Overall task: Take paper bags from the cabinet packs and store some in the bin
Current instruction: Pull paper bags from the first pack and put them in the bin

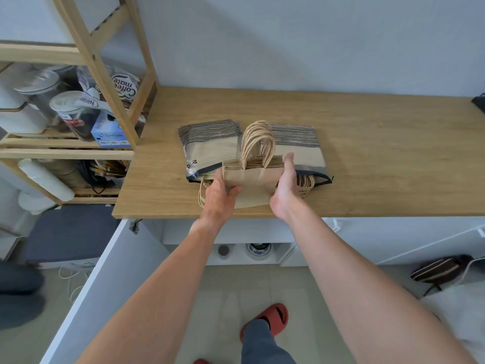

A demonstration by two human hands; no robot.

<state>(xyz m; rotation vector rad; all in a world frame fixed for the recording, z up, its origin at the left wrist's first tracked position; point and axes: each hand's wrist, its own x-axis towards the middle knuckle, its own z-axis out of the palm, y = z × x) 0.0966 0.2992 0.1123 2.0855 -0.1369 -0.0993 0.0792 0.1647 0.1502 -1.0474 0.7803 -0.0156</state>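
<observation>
A person's left hand (221, 191) and right hand (284, 189) clamp a stack of flat brown paper bags (253, 177), twisted-paper handles arching upward, over the wooden countertop (380, 158); behind lie two striped plastic packs (210, 143), handles spilling out.

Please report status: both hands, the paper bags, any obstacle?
Left hand and right hand clamp stack of paper bags. Stack over countertop, before two packs. No bin visible.

wooden countertop (367, 153) | two striped packs (210, 143) (299, 145) lying flat
</observation>
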